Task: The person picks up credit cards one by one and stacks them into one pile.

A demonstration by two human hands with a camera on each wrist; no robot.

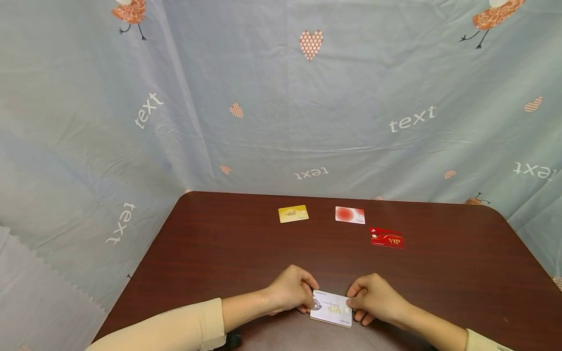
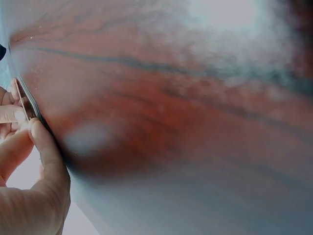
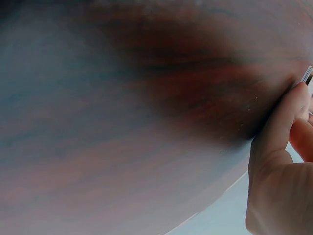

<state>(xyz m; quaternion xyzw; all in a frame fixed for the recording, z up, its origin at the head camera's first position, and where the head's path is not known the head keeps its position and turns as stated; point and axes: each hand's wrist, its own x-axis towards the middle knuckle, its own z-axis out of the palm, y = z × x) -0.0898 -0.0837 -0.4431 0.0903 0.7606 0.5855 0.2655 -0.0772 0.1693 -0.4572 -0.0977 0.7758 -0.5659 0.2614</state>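
A small stack of cards (image 1: 332,310), topped by a white one with gold VIP lettering that reads upside down, lies at the table's near side. My left hand (image 1: 291,291) pinches its left end with thumb and fingers. At the opposite end, the thumb and fingers of my right hand (image 1: 378,299) grip its edge. The left wrist view shows the stack's thin edge (image 2: 27,100) between fingertips. Only a sliver of the cards (image 3: 307,74) shows beside the right fingers in the right wrist view. How many cards are stacked I cannot tell.
Farther back on the dark wooden table (image 1: 228,243) lie a yellow card (image 1: 293,213), a white card with red circles (image 1: 350,215) and a red VIP card (image 1: 387,238). A patterned grey-blue cloth (image 1: 263,97) hangs behind the table and along its sides.
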